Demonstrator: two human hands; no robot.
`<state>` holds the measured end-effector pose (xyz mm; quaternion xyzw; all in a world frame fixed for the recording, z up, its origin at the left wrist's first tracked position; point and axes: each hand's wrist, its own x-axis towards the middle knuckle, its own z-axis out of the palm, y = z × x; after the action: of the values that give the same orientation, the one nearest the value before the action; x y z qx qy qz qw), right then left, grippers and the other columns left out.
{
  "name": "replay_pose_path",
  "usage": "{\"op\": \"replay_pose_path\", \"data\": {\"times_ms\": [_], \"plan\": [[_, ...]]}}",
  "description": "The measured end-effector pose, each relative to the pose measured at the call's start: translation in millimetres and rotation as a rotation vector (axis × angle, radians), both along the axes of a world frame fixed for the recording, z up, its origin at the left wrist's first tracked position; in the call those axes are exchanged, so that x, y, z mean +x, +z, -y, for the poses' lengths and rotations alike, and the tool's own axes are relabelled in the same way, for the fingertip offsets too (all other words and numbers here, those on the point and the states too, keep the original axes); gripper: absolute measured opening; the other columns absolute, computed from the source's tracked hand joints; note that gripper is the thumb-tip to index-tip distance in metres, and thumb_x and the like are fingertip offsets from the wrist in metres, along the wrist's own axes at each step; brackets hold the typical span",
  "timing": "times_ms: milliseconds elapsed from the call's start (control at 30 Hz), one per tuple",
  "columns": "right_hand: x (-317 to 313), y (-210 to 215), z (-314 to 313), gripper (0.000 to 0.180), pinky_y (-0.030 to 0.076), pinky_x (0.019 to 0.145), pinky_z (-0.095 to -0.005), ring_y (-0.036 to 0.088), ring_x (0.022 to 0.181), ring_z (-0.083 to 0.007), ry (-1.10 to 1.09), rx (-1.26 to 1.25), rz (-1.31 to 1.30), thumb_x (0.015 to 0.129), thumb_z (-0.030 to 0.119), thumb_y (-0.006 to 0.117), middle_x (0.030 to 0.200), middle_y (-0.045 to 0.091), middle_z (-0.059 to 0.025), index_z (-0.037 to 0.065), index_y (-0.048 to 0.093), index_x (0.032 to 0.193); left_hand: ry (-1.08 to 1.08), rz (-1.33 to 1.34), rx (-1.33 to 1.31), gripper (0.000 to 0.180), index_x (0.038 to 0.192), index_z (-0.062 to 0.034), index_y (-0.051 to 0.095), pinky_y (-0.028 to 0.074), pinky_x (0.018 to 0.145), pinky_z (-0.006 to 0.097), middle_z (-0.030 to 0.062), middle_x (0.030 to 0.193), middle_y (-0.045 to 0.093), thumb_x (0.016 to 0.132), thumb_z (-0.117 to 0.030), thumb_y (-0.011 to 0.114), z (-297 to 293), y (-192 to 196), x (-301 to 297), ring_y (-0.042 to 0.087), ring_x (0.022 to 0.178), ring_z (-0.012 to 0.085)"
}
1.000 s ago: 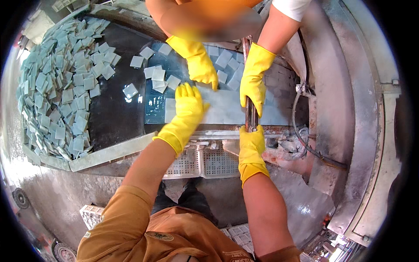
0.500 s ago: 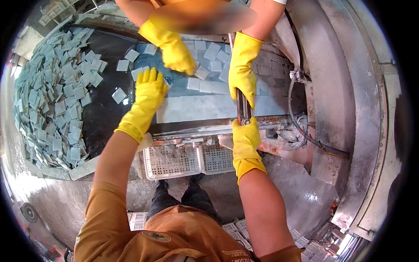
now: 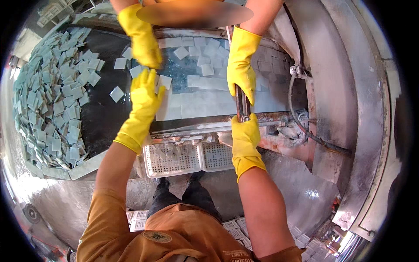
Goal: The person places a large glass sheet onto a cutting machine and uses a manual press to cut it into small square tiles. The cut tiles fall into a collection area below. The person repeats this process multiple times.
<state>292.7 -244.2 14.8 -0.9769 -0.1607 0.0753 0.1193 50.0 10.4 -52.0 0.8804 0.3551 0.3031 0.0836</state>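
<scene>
Over at nine o'clock, a big heap of square tiles (image 3: 50, 98), pale green and white, lies piled up on a long dark counter (image 3: 102, 111). At ten o'clock, one loose tile (image 3: 116, 94) lies flat on the dark part, apart from the heap. Near it, also at ten o'clock, is the left hand (image 3: 144, 96) in a yellow rubber glove. It is open, palm down, with its fingers nearly straight and close together; I cannot tell if it touches a tile. Just above it, at eleven o'clock, a co-worker's gloved hand (image 3: 147, 50) points down, a bit blurry. At eight o'clock, under the counter's edge, hangs a white plastic basket (image 3: 172, 160) full of holes. Toward twelve o'clock, flat tiles (image 3: 198, 105) lie side by side in rows. At two o'clock, a rusty metal bar (image 3: 242, 102) goes across the counter. The right hand (image 3: 245, 135), gloved in yellow too, is closed around its near end at three o'clock. The co-worker's other hand (image 3: 242, 70) holds the bar at one o'clock. Farther out at three o'clock, a dark hose (image 3: 294, 113) bends down.
</scene>
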Motion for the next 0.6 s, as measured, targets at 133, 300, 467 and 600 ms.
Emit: {"op": "replay_pose_path", "data": {"times_ms": [133,300,467,600], "plan": [[-5,3,-8,0.056,0.059,0.09,-0.0541,0.074,0.107,-0.043,0.005,-0.011,-0.038,0.085,0.047,0.079,0.116,0.077,-0.0197,0.01,0.07,0.125,0.182,-0.247,-0.153,0.087,0.161,-0.0045,0.046,0.031,0.123,0.064,0.0351,0.157,0.048,0.093,-0.049,0.077,-5,-31,7,0.042,0.148,0.0541],[-7,9,-7,0.054,0.059,0.089,-0.054,0.074,0.105,-0.0429,0.009,0.02,0.013,0.084,0.046,0.08,0.114,0.077,-0.0191,0.01,0.071,0.124,0.269,-0.313,-0.308,0.099,0.169,-0.0084,0.033,0.011,0.127,0.072,0.0382,0.171,0.023,0.094,-0.062,0.07,40,-18,93,0.019,0.16,0.0577],[-4,5,-3,0.052,0.059,0.087,-0.0541,0.075,0.102,-0.0429,0.016,0.009,0.041,0.084,0.045,0.081,0.113,0.078,-0.0182,0.01,0.071,0.121,0.269,-0.418,-0.365,0.092,0.167,-0.0155,0.04,0.013,0.124,0.075,0.0383,0.171,0.024,0.093,-0.058,0.073,62,3,111,0.019,0.159,0.0586],[-6,10,-6,0.052,0.059,0.087,-0.0539,0.075,0.101,-0.0428,0.022,0.019,0.022,0.084,0.046,0.081,0.112,0.078,-0.0178,0.011,0.071,0.121,0.134,-0.544,-0.314,0.081,0.159,-0.0176,0.052,0.04,0.113,0.067,0.0319,0.165,0.041,0.09,-0.051,0.078,58,14,95,0.043,0.147,0.0548]]}}
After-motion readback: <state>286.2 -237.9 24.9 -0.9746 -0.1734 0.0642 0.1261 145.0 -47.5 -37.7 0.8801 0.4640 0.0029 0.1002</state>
